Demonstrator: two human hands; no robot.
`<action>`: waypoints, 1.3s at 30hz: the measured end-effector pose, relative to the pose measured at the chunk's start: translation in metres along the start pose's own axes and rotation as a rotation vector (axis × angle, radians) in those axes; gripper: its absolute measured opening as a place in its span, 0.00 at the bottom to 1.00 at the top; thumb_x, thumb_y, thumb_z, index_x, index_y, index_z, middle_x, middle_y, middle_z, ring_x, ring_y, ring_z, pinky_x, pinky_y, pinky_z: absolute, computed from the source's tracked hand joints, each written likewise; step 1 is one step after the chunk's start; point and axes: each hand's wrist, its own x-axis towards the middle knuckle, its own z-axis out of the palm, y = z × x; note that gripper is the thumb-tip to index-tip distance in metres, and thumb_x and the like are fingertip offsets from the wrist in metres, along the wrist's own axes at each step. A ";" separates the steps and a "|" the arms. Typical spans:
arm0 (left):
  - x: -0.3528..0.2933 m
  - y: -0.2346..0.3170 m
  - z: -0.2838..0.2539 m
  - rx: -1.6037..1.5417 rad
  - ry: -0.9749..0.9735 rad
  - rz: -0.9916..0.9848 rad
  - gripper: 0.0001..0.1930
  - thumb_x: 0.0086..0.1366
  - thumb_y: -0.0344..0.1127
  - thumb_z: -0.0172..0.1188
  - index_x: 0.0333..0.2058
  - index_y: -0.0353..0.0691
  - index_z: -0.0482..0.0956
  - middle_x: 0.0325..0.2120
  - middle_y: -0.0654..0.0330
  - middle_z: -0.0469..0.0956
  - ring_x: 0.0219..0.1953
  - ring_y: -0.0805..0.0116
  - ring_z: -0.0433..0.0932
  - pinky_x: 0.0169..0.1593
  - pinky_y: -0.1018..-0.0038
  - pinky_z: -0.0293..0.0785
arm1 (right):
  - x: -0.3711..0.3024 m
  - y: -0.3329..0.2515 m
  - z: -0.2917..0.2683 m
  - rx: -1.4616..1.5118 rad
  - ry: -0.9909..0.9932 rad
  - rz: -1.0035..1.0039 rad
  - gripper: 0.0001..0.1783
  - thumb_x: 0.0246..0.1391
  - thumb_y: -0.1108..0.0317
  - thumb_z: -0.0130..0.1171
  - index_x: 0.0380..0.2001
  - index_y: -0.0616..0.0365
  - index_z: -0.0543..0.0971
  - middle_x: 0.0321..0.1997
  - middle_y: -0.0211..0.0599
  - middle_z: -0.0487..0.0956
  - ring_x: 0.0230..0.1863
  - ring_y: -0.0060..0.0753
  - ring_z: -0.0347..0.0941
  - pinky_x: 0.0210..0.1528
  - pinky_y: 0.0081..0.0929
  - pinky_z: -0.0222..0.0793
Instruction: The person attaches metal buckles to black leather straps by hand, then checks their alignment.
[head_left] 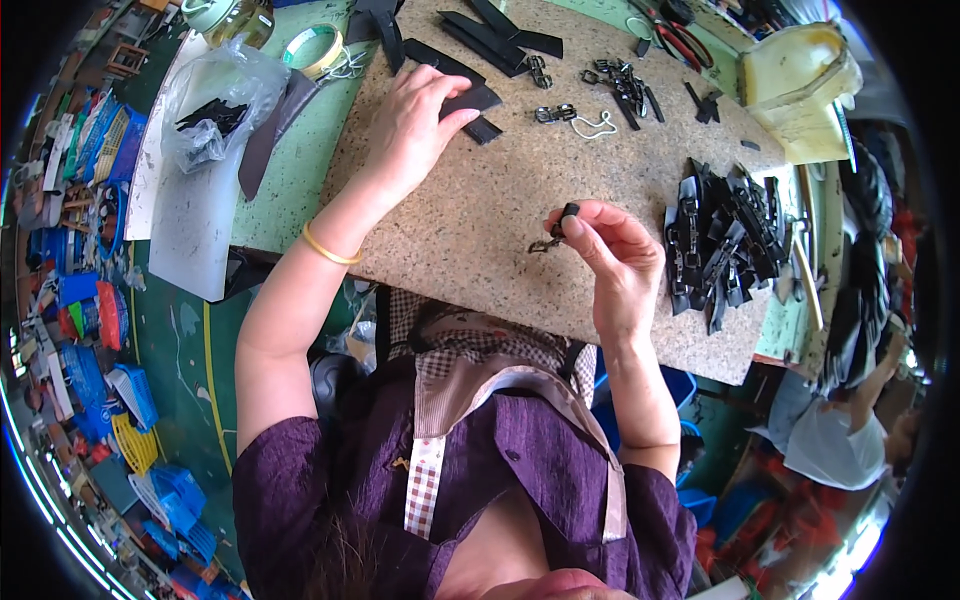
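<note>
On the speckled board (pixel 480 220), my left hand (pixel 415 115) reaches over some flat black strips (pixel 475 98), thumb and forefinger apart at their edges. Just in front of my body, my right hand (pixel 625 250) pinches a small metal buckle (pixel 545 243) with a short black strap end folded between thumb and fingers. Further back lie two loose buckles (pixel 556 113), one beside a white string (pixel 595 127). Past them is a small pile of buckles (pixel 620 80) among thin black strips. A large heap of black straps with buckles (pixel 725 240) sits right of my right hand.
At the left are a clear plastic bag (pixel 220 110) with black pieces, a tape roll (pixel 313 50) and a jar (pixel 230 20). Red-handled pliers (pixel 685 45) and a yellowish container (pixel 800 90) stand at the back right. Another person (pixel 835 440) is at the far right.
</note>
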 end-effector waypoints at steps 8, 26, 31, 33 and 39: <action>0.004 0.049 -0.047 -0.452 -0.061 -0.209 0.08 0.58 0.25 0.61 0.38 0.35 0.77 0.24 0.67 0.75 0.24 0.83 0.72 0.27 0.84 0.70 | -0.002 -0.004 -0.010 0.142 -0.003 0.056 0.09 0.51 0.76 0.62 0.37 0.64 0.78 0.34 0.35 0.81 0.34 0.22 0.77 0.39 0.18 0.73; -0.044 0.098 -0.041 -1.291 -0.391 -0.601 0.12 0.64 0.28 0.54 0.46 0.30 0.74 0.33 0.58 0.79 0.34 0.75 0.79 0.37 0.79 0.80 | -0.020 -0.009 0.004 -0.314 -0.005 -0.057 0.13 0.48 0.79 0.63 0.38 0.62 0.72 0.31 0.33 0.79 0.33 0.21 0.78 0.32 0.18 0.75; -0.044 0.103 -0.045 -1.246 -0.399 -0.613 0.12 0.63 0.27 0.56 0.45 0.31 0.75 0.34 0.58 0.78 0.35 0.75 0.78 0.37 0.79 0.79 | -0.020 -0.013 0.004 -0.461 -0.045 -0.124 0.14 0.46 0.79 0.64 0.35 0.61 0.71 0.30 0.35 0.80 0.31 0.22 0.78 0.32 0.19 0.75; -0.044 0.105 -0.044 -1.227 -0.418 -0.622 0.12 0.63 0.27 0.56 0.45 0.32 0.75 0.34 0.59 0.77 0.35 0.76 0.77 0.38 0.78 0.79 | -0.019 -0.012 0.000 -0.476 -0.059 -0.136 0.14 0.46 0.79 0.64 0.34 0.61 0.70 0.29 0.36 0.80 0.30 0.23 0.78 0.31 0.19 0.74; -0.041 0.108 -0.044 -1.232 -0.387 -0.572 0.16 0.59 0.24 0.61 0.46 0.32 0.74 0.36 0.59 0.77 0.37 0.76 0.77 0.41 0.79 0.78 | -0.014 -0.019 -0.003 -0.414 -0.062 -0.047 0.14 0.46 0.78 0.64 0.34 0.61 0.70 0.28 0.37 0.80 0.30 0.21 0.78 0.31 0.19 0.74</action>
